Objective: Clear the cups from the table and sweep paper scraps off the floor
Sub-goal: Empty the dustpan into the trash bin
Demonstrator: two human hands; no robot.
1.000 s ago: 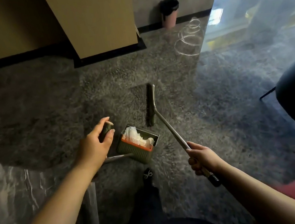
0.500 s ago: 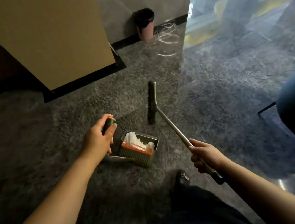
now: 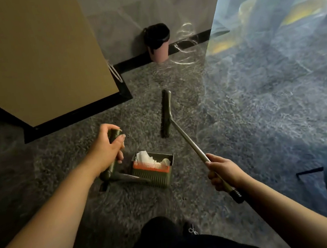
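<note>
Carpet (image 3: 251, 125) spreads grey under everything. At left, the left hand (image 3: 108, 149) has its fingers curled round the top of the dustpan handle (image 3: 114, 150). Beside it the dustpan (image 3: 154, 175) sits on the floor, white paper scraps (image 3: 148, 159) piled inside. Further right, the broom (image 3: 166, 113) rests its head on the carpet, and the right hand (image 3: 223, 171) grips its metal shaft. A pink bin (image 3: 157, 42) stands against the far wall.
</note>
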